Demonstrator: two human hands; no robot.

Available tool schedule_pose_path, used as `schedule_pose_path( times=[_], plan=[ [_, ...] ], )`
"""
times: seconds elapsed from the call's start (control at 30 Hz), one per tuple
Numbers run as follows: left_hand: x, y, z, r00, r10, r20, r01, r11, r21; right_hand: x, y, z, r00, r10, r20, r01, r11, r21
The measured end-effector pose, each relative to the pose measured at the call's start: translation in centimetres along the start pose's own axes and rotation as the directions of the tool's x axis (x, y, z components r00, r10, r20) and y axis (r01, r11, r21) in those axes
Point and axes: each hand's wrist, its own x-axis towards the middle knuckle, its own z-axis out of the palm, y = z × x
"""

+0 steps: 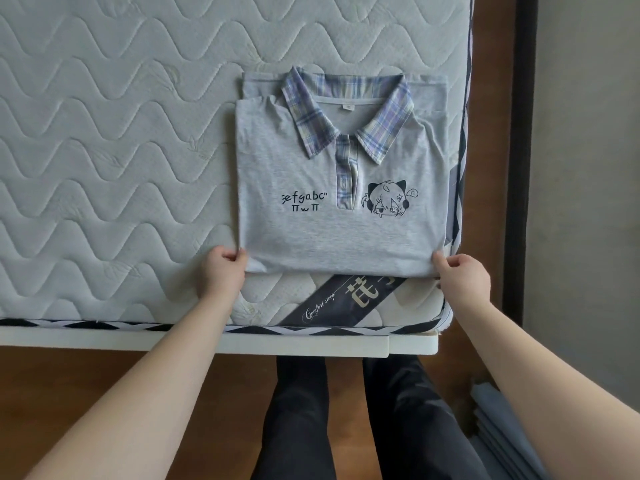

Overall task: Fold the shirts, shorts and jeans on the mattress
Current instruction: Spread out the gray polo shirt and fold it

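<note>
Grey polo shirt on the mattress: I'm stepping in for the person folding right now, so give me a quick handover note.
Left hand: pinches the near left corner of the grey polo shirt.
Right hand: pinches its near right corner.
Shirt lies collar-up near the mattress corner, above the dark label.
Done: sides tucked under, shirt a neat rectangle.
Left: probably let go or fold once more. No shorts or jeans in view.

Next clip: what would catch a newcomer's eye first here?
A folded grey shirt with a plaid collar and cartoon print lies near the mattress's right front corner. The left hand and right hand pinch its two near corners.
</note>
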Motion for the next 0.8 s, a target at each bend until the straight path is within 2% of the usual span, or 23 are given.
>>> schedule_pose_path(
  times=[0.03, 0.07, 0.13, 0.2, 0.23, 0.3, 0.4, 0.47, 0.53, 0.6, 0.73, 0.8],
  plan=[
    [-0.5, 0.6, 0.1, 0.991, 0.05, -0.123, -0.03, 0.986, 0.164, -0.2, -0.4, 0.0, 0.999, 0.032, -0.034, -0.033, 0.999, -0.039],
    [-1.2, 1.3, 0.3, 0.962, 0.164, -0.218, -0.101, 0.956, 0.275, -0.4, -0.9, 0.0, 0.995, 0.031, -0.097, -0.039, 0.996, -0.079],
    [-2.3, 2.7, 1.2, 0.83, 0.482, -0.28, -0.36, 0.847, 0.391, -0.7, -2.0, 0.4, 0.958, -0.124, -0.26, 0.078, 0.98, -0.181],
    [-2.3, 4.6, 2.6, 0.699, 0.691, -0.183, -0.564, 0.69, 0.453, -0.9, -3.4, 1.3, 0.879, -0.368, -0.301, 0.29, 0.917, -0.274],
    [-2.0, 5.7, 3.4, 0.679, 0.728, -0.096, -0.614, 0.634, 0.47, -1.0, -4.4, 2.0, 0.844, -0.475, -0.247, 0.398, 0.865, -0.306],
    [-1.6, 7.6, 5.3, 0.679, 0.729, 0.09, -0.665, 0.559, 0.496, -1.2, -6.4, 4.1, 0.775, -0.628, -0.067, 0.558, 0.731, -0.392],
    [-1.3, 8.2, 8.5, 0.592, 0.759, 0.27, -0.737, 0.376, 0.561, -0.5, -8.4, 7.4, 0.7, -0.702, 0.131, 0.658, 0.563, -0.5],
    [-0.8, 7.5, 9.6, 0.584, 0.757, 0.293, -0.729, 0.33, 0.6, 0.6, -8.4, 8.5, 0.668, -0.72, 0.188, 0.679, 0.487, -0.549],
    [-0.1, 6.9, 9.6, 0.579, 0.773, 0.259, -0.717, 0.331, 0.614, 1.9, -7.9, 8.4, 0.63, -0.747, 0.215, 0.697, 0.421, -0.58],
    [0.5, 6.6, 8.9, 0.585, 0.775, 0.24, -0.704, 0.338, 0.624, 3.1, -7.6, 7.6, 0.614, -0.759, 0.217, 0.704, 0.403, -0.584],
    [2.4, 6.6, 6.8, 0.651, 0.729, 0.211, -0.655, 0.399, 0.642, 5.7, -8.3, 4.7, 0.698, -0.702, 0.14, 0.622, 0.498, -0.604],
    [3.2, 7.1, 6.2, 0.714, 0.683, 0.154, -0.597, 0.478, 0.644, 7.1, -8.6, 3.1, 0.763, -0.642, 0.081, 0.548, 0.575, -0.607]
  ],
)
